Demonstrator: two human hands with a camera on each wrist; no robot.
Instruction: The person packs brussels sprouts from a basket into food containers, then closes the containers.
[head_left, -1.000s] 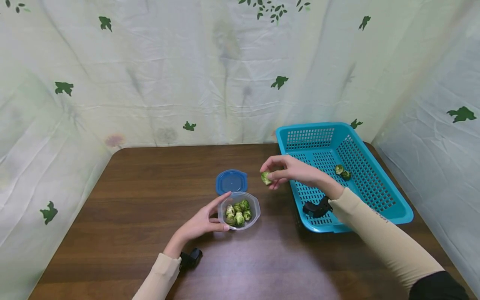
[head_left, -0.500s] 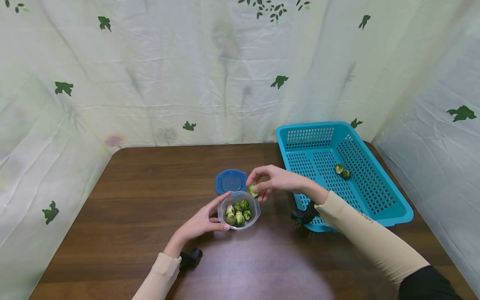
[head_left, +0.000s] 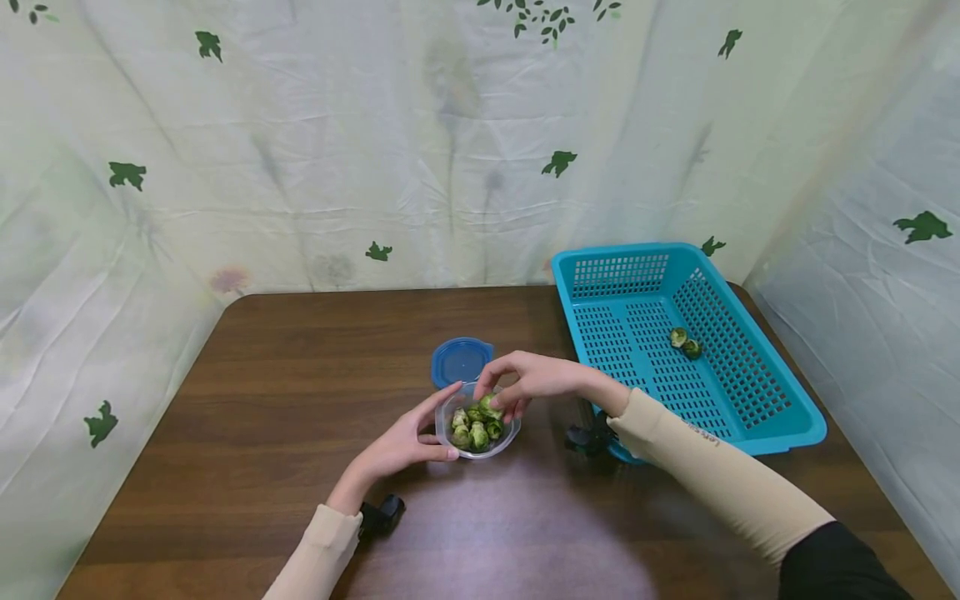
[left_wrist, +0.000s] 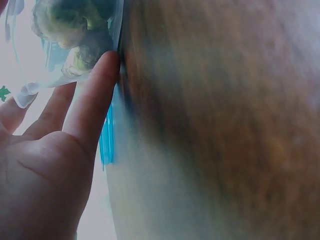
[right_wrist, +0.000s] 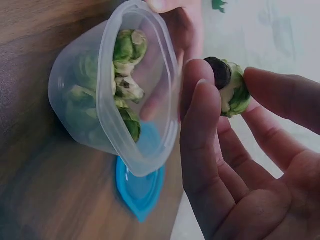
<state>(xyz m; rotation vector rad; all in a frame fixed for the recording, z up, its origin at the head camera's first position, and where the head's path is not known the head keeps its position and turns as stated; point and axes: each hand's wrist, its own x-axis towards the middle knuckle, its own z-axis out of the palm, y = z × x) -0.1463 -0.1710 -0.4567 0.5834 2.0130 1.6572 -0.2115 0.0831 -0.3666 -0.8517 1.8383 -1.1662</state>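
My left hand (head_left: 405,442) steadies a clear plastic container (right_wrist: 62,95), its thumb and fingers spread round the near and far sides. Several Brussels sprouts (head_left: 477,437) lie inside it. In the left wrist view, fingertips press on the container's clear wall. My right hand (head_left: 543,377) pinches one more Brussels sprout (right_wrist: 237,88) between thumb and fingers. That sprout overlaps the container's opening in the head view; the right wrist view shows it just outside the rim, cut end towards the fingers. The container's blue lid (head_left: 459,363) lies on the table right behind it.
A blue perforated basket (head_left: 617,257) stands at the table's right, with two Brussels sprouts (head_left: 685,343) in it. The right forearm passes over its near corner. Leaf-patterned white curtains (head_left: 315,150) hang behind and beside the brown wooden table (head_left: 247,433).
My right hand has carried its Brussels sprout leftward and nearer, from beside the basket to over the container. The left hand, container and lid have stayed put.
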